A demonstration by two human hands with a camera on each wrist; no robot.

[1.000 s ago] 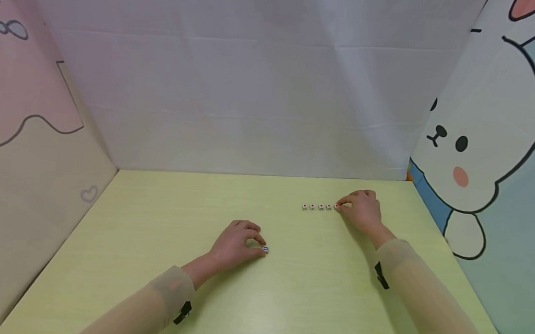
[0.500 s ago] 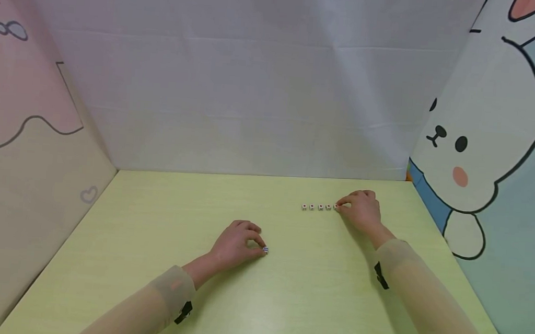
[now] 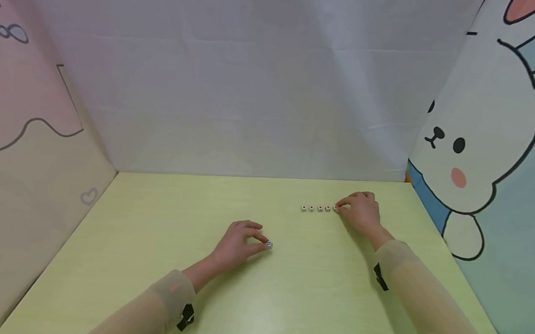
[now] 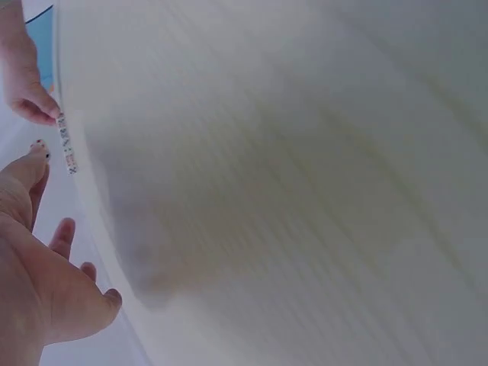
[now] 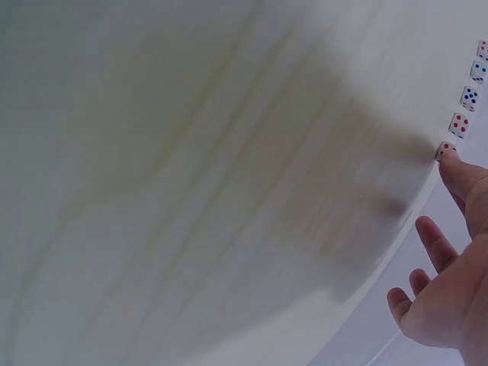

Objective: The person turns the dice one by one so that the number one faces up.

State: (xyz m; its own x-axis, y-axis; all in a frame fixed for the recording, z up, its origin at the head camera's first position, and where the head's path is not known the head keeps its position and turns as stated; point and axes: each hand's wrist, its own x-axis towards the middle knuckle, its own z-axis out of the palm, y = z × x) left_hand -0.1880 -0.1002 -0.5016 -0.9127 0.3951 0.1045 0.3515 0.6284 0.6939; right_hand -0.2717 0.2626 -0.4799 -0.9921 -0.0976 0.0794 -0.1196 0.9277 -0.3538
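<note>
Between thumb and index finger my left hand (image 3: 235, 245) pinches a small white die (image 3: 269, 245), in front and to the left of a row of dice. That die (image 4: 38, 145) also shows at the fingertips in the left wrist view. At the row's right end my right hand (image 3: 362, 211) holds the last die (image 5: 445, 150) between thumb and index finger. Several white dice with red and blue pips stand in a spaced line to its left, among them a red-pipped die (image 5: 459, 124) and a blue-pipped die (image 5: 469, 98).
The dice stand toward the back of a pale yellow-green table (image 3: 175, 201). A white cloth wall (image 3: 253, 108) rises behind it. Printed panels with cartoon figures flank both sides, a rabbit panel (image 3: 488, 116) on the right.
My left hand has lifted slightly and shifted a little right with its die, which now looks turned. The right hand stays at the row's end. The head view has tilted slightly.
</note>
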